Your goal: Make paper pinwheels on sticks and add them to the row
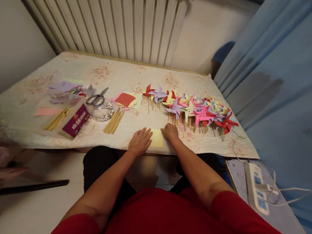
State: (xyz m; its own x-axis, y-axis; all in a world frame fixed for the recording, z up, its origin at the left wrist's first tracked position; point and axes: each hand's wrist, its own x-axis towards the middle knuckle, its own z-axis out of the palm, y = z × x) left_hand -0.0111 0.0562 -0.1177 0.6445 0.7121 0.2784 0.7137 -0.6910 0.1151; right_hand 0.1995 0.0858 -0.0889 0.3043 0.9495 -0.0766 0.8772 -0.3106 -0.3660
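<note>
A pale yellow sheet of paper lies near the table's front edge, between my hands. My left hand rests flat with its fingers stretched out, the tips on the sheet's left side. At the upper right corner, my right hand is closed, its fingers curled and pressed together on the paper's edge. Close by on the right stand many finished paper pinwheels on sticks, in red, pink, purple and yellow. Left of my hands is a bundle of thin wooden sticks. Beyond it sits a pile of coloured paper squares.
Scissors lie behind a round clear container of small beads or pins. A clear box with a purple label holds sticks at the left. A power strip rests on a low surface by the blue curtain.
</note>
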